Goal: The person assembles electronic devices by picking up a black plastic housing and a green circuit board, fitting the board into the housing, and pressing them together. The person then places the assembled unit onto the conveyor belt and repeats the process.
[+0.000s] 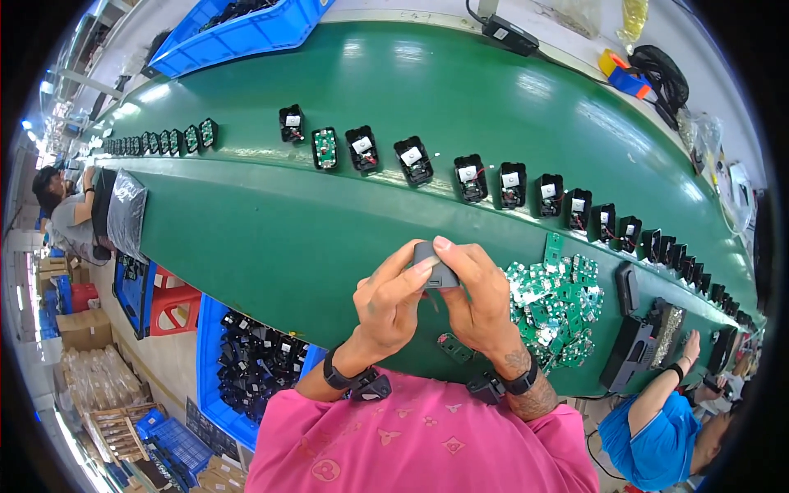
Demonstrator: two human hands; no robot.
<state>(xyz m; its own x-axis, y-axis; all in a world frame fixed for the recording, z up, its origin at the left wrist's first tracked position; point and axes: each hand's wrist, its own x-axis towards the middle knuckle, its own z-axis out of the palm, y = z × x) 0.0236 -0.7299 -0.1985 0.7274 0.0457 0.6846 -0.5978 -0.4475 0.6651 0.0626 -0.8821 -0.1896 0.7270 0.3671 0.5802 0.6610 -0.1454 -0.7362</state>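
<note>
A small dark grey plastic housing (pixel 440 278) with a slot in its near face is held up over the green table, between both hands. My left hand (pixel 388 302) is closed on its left side, fingers over the top. My right hand (pixel 483 304) grips the right side, with the thumb at its upper edge. What lies inside the housing is hidden from this side. Just below the right hand a single green circuit board (pixel 454 347) lies near the table's front edge. To the right spreads a heap of loose green circuit boards (pixel 559 308).
A long row of open black housings (pixel 412 161) with wires crosses the green table (pixel 271 222). Blue bins stand at the back (pixel 246 37) and lower left (pixel 209 353). Black cases (pixel 631 352) lie on the right, beside a co-worker in blue (pixel 657 427). Another person (pixel 70 215) sits far left.
</note>
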